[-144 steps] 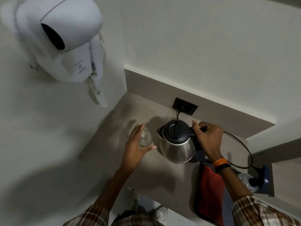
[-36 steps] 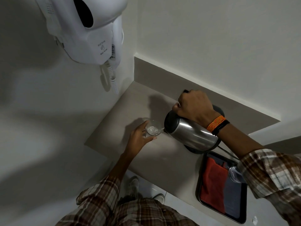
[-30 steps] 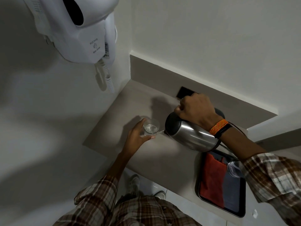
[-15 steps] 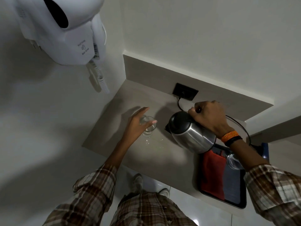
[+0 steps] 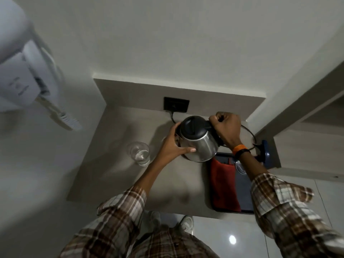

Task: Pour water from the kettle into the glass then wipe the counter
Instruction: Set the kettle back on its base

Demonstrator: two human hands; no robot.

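The steel kettle with a black lid stands upright near the back of the grey counter. My right hand is closed around its black handle. My left hand cups the kettle's left side, thumb across the front. A clear glass with some water in it stands alone on the counter, left of the kettle and free of both hands. A red cloth lies in a black tray to the right.
A white wall-mounted hair dryer with a coiled cord hangs at the upper left. A black socket sits in the backsplash with the kettle's cord running from it. A second glass lies in the tray under my right forearm.
The kettle has swung from its pouring tilt back to upright and down toward the counter. My left hand has let go of the glass and moved onto the kettle's side.
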